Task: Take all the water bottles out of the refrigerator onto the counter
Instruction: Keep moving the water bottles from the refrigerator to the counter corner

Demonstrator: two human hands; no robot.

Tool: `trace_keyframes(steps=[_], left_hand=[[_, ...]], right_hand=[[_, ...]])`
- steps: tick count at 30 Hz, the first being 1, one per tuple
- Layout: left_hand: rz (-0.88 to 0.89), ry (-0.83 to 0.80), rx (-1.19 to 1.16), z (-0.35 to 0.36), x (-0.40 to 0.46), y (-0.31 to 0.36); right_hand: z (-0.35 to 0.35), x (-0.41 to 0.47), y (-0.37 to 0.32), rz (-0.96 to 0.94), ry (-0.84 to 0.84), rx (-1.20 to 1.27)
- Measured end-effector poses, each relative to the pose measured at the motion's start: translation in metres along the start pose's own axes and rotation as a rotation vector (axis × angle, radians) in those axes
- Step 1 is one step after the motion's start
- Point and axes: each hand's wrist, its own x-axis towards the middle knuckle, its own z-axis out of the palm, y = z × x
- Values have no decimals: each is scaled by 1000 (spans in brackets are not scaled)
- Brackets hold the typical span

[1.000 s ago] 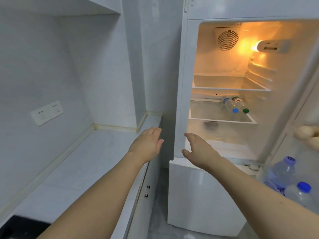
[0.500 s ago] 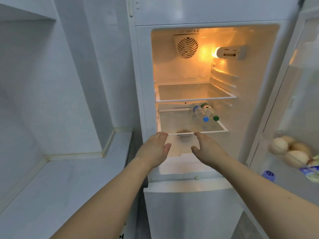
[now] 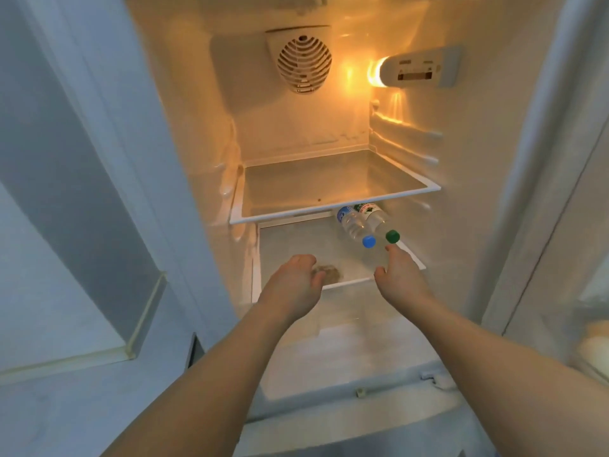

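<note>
While both arms reached into the lit refrigerator [image 3: 478,133], neither hand held anything. Left hand [image 3: 293,282] hovered over the front left of the lower glass shelf [image 3: 296,239], fingers loosely bent, palm down, grasping nothing. Right hand [image 3: 400,275] was released too, fingers extended toward the bottles, one fingertip just below the green cap; contact could not be confirmed.

Two water bottles lay on their sides on the lower shelf, right of centre, side by side and touching, caps pointing out toward the door opening. Blue-capped bottle [image 3: 354,225] on the left; its label showed blue and white, writing too small to read. Green-capped bottle [image 3: 379,219] on the right; label green and white with a touch of red, text also unreadable. Their bases were tucked under the front rim of the upper shelf [image 3: 329,212].

A brownish smudge [image 3: 331,272] sat on the lower shelf near the front edge, beside the left thumb.

Round vent grille [image 3: 304,63] on the back wall. Lamp-and-control housing [image 3: 418,67] on the right wall, glowing orange at its left end; dark markings on its face were not legible.

A pale surface [image 3: 49,407] lay at lower left, outside the fridge. Blurred pale round items [image 3: 593,351] sat at the far right edge, not identifiable.
</note>
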Motion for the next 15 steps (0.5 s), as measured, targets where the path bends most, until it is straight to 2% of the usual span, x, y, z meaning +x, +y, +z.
trace_keyframes(steps=[9, 15], left_hand=[[-84, -20, -136, 53, 83, -6], [-152, -31, -259, 89, 128, -6]], right_hand=[[36, 95, 32, 77, 189, 61], [53, 139, 59, 148, 169, 7]])
